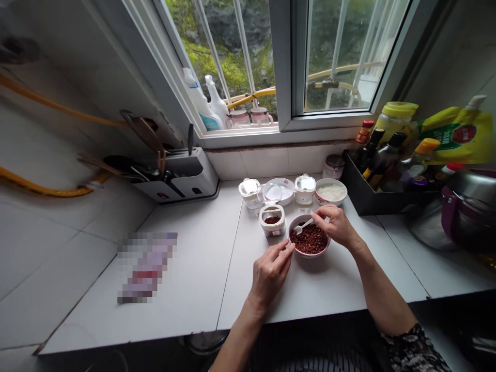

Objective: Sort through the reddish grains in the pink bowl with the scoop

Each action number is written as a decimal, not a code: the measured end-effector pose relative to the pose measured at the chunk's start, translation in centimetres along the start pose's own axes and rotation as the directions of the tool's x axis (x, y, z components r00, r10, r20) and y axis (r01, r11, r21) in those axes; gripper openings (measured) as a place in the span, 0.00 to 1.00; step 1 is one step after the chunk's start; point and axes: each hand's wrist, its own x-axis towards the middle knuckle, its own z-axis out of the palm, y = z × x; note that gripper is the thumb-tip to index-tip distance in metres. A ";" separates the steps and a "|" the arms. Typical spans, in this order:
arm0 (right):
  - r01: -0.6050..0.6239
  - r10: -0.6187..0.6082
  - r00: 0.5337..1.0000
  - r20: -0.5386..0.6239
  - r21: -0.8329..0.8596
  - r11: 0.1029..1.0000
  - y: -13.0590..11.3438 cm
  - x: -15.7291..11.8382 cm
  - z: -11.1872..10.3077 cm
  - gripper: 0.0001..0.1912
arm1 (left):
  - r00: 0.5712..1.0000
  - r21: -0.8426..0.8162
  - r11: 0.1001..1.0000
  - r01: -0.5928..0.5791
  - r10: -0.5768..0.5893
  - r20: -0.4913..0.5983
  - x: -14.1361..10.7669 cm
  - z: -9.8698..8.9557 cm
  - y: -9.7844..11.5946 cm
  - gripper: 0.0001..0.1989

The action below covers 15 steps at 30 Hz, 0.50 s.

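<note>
White bench (329,294) | pink-rimmed bowl (310,253) of dark red flakes (310,239) mid-bench | right hand (337,226) clamped on white spoon (304,224), tip in flakes; shallow strokes keep flakes inside | left hand (270,274) apart, loosely curled beside rim, holding nothing visible | small square tub (272,228) behind: dark contents partly hidden by its rim

White tiled counter (194,248) | spice bowl (309,238) | lidded jar (272,219) | knife block (174,175) | bottle caddy (368,194)
</note>
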 end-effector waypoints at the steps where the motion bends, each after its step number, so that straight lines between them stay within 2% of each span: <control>1: -0.028 0.028 1.000 0.001 0.029 0.999 -0.1 0.1 -0.2 0.17 | 1.000 0.001 1.000 0.000 0.000 0.001 0.0 0.0 0.0 0.14; 8: -0.214 0.211 0.977 0.038 0.227 0.950 -0.4 0.1 -0.7 0.17 | 1.000 0.000 1.000 0.007 -0.007 0.006 0.0 0.0 0.1 0.14; 15: -0.135 0.127 0.990 0.062 0.136 0.982 -0.4 0.1 -0.1 0.17 | 1.000 -0.007 1.000 0.005 -0.005 0.008 -0.1 0.1 0.0 0.15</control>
